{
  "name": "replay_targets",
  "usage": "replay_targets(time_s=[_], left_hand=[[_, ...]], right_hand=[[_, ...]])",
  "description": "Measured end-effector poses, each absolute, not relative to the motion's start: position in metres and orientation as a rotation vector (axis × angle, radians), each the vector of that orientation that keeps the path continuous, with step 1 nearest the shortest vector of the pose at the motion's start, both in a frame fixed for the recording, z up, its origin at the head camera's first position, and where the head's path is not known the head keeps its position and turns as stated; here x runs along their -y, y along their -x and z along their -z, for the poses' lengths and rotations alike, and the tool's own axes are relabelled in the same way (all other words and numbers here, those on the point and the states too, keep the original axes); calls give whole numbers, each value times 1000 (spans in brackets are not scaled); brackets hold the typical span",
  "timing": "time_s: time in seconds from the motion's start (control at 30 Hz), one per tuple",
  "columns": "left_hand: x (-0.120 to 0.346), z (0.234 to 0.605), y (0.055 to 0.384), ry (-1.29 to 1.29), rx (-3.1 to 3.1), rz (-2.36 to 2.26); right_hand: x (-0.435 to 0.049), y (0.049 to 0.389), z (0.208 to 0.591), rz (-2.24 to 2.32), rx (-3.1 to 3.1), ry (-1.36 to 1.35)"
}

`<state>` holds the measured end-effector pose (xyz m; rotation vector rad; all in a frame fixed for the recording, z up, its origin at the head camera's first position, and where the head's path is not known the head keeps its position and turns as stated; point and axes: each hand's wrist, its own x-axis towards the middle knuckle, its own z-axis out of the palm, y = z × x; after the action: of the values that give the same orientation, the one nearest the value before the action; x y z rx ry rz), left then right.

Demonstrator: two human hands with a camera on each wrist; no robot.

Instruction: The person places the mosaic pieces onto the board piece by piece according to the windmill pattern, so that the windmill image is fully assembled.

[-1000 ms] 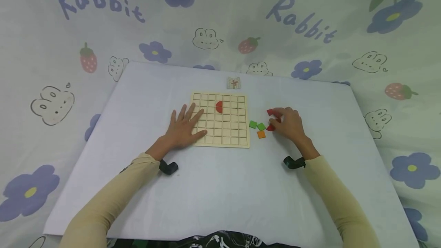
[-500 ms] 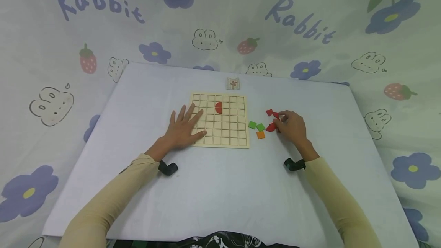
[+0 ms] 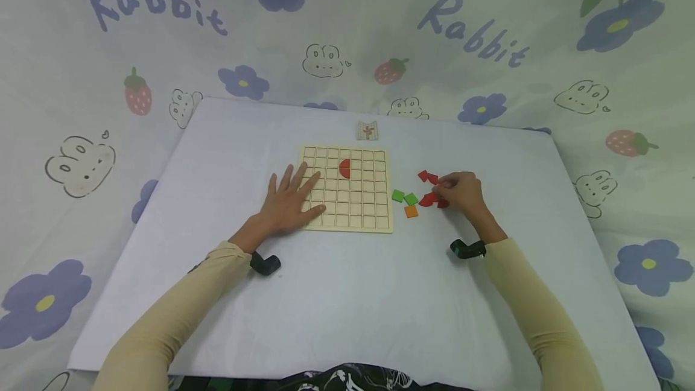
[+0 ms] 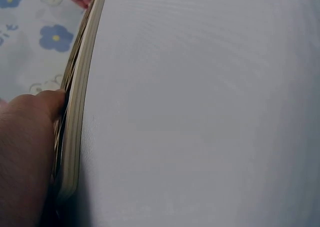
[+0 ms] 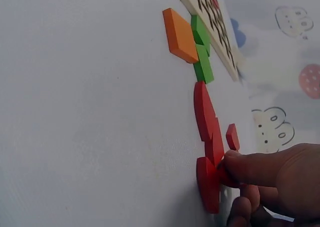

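Observation:
My left hand lies with fingers spread over the left side of a wooden grid board. Two red quarter-round pieces form a half disc in the board's upper cells. To the right of the board, my right hand pinches a small red piece between thumb and fingers, low over the table. Other red pieces lie around its fingertips, one red piece right beside the thumb. In the left wrist view the left thumb rests on the board's edge.
Two green squares and an orange square lie between the board and the red pieces. A small patterned card is behind the board. The white table meets a printed cloth at its far edge.
My right hand has shifted slightly to the right among the red pieces, which now lie more spread out and show more. The left hand and board stay put.

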<state>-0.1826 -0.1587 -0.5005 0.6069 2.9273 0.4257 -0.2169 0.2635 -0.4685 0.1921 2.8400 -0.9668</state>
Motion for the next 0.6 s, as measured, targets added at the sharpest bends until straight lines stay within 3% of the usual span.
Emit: replay_targets(time_s=[0.6], left_hand=[[158, 497, 182, -609, -2927, -386]], right_hand=[[-254, 218, 439, 1098, -2655, -67]])
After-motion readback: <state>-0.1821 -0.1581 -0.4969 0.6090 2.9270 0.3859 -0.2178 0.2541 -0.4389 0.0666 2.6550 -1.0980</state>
